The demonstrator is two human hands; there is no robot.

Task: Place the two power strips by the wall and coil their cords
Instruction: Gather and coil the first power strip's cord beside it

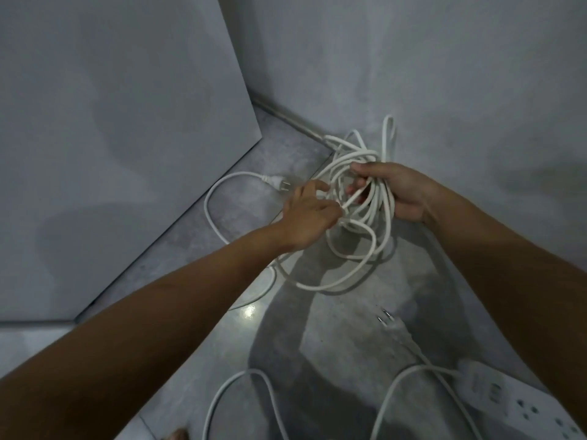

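A white cord bundle (359, 249) hangs in loose loops near the floor corner by the wall. My right hand (397, 192) grips the top of the coil. My left hand (309, 214) pinches one strand of the same cord at the coil's left side. One end of the cord trails left across the floor to a white plug (275, 181). A white power strip (521, 408) lies on the floor at the bottom right, under my right forearm, with its own cord (409, 376) looping toward me. A second plug (386, 317) with metal prongs lies mid-floor.
A grey wall (413, 58) rises behind the coil. A grey panel (111, 138) stands on the left and meets the floor along a diagonal edge. The concrete floor (317, 344) is shadowed by my arms. A toe (178, 435) shows at the bottom edge.
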